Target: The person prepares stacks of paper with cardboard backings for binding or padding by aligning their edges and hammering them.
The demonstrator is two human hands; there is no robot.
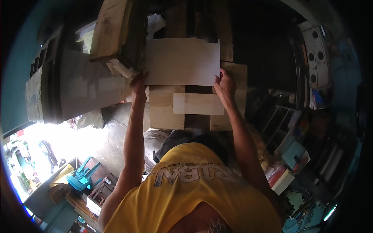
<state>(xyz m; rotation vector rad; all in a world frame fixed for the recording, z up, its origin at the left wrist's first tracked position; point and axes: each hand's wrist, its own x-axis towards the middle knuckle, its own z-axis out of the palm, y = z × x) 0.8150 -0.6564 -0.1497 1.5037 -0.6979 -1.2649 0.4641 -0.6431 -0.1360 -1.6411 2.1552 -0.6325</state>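
A large off-white sheet [182,62], like paper or thin board, lies stretched out in front of me between my hands. Thumb and fingers of my right hand [226,84] pinch its right edge near the lower corner. At the lower left corner is my left hand [138,83], its fingers closed at the sheet's edge and partly in shadow. Just below the sheet, a smaller pale strip [198,104] rests across light brown wooden or cardboard blocks [166,116], with a dark gap between them.
A long wooden beam or box [110,31] stands close at the upper left, near my left hand. A pale panel [87,83] lies farther left. Blue plastic chairs [83,176] are at the lower left, and a cluttered shelf [287,155] at the right.
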